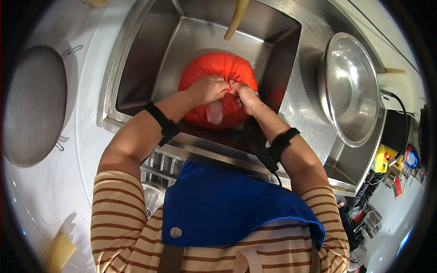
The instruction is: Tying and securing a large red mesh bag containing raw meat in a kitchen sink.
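Note:
A full, rounded red plastic bag [205, 68] rests in the steel sink basin [164, 65]. My left hand [210, 89] grips the gathered top of the bag from the left. Close beside it, my right hand [245, 96] pinches the same gathered part from the right, its fingers partly hidden. A pale, translucent rounded piece [214, 112] lies against the front of the bag, below my left hand; what it is, I cannot tell. Both hands are bare, and black straps circle both forearms.
A ribbed yellowish hose [236, 20] hangs over the basin. A large steel bowl [351, 88] leans on the drainboard [304, 112] at right. A round mesh strainer [37, 105] lies on the white counter [82, 136] at left, with a yellow block-like thing [61, 252] nearer me.

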{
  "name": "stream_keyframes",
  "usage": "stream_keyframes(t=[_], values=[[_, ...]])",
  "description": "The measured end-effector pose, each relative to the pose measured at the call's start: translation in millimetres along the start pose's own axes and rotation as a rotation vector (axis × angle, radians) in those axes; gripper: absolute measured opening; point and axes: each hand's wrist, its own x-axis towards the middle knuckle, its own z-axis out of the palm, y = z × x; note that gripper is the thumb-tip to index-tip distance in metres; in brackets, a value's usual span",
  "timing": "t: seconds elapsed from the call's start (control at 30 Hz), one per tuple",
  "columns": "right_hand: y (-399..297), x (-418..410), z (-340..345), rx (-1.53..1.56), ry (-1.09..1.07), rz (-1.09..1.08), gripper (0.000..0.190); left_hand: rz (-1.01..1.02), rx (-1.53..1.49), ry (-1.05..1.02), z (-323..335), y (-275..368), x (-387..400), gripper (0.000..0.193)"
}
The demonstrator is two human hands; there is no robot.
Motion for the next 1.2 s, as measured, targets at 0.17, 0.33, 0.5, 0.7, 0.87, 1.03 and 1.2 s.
stream_keyframes(t=[0.17, 0.33, 0.5, 0.7, 0.87, 1.03, 1.2], values=[[7, 5, -9, 0.007, -0.205, -0.079, 0.016, -0.221, -0.212, -0.007, -1, -2, 7, 0.014], [6, -6, 0, -0.109, -0.056, -0.146, 0.023, -0.396, -0.254, -0.101, 1, -8, 13, 0.012], [-5, -21, 8, -0.183, -0.047, -0.169, 0.033, -0.462, -0.450, -0.023, 13, -17, 0, 0.015], [12, -1, 2, -0.114, -0.133, -0.166, 0.022, -0.535, -0.864, 0.051, 9, -7, -3, 0.006], [18, 6, 4, -0.208, -0.113, -0.220, 0.015, -0.638, -0.789, 0.116, 14, 2, -4, 0.010], [23, 6, 0, -0.488, -0.134, -0.525, 0.011, -0.563, -0.370, 0.331, 17, 20, -12, 0.014], [21, -2, 7, -0.737, 0.084, -0.501, 0.016, -0.930, -0.858, 0.511, 20, 49, -14, 0.014]])
